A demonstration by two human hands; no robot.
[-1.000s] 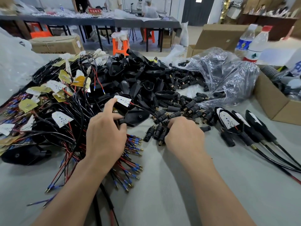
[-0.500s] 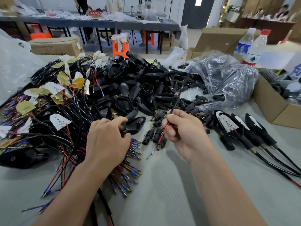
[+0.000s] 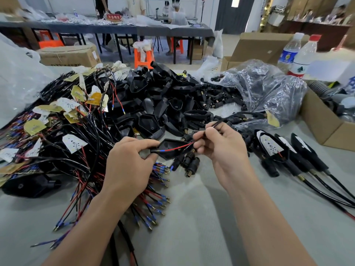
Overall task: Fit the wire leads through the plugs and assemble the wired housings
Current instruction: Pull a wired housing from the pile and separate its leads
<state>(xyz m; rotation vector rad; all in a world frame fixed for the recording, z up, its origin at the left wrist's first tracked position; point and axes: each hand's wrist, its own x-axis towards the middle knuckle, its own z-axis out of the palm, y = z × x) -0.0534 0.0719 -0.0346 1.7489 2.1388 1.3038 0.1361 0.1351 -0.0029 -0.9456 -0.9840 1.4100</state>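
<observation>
Housing (image 3: 172, 154), one: black moulded plastic, a hollow shield shape, held open side up above the grey table (image 3: 192, 217), just in front of a heap of like shells (image 3: 157, 104). The left hand (image 3: 125, 169) pinches its pointed end between thumb and forefinger. The right hand (image 3: 222, 150) pinches one red lead (image 3: 178, 148) at the blunt end, other fingers curled. The lead crosses the cavity and ends in a blue sleeve. Plugs (image 3: 190, 163), at least three, are ribbed black cylinders with brass tips and lie on the table beneath the housing. Many more spill from a crinkled clear bag (image 3: 269, 89). Three finished housings (image 3: 269, 148), each with a white board and a black cable, lie side by side at right. Two clear bottles (image 3: 302, 56) stand beyond the bag, near one cardboard box (image 3: 322, 127). Tangled red and black wires (image 3: 80, 169), too many to count, lie at left.
</observation>
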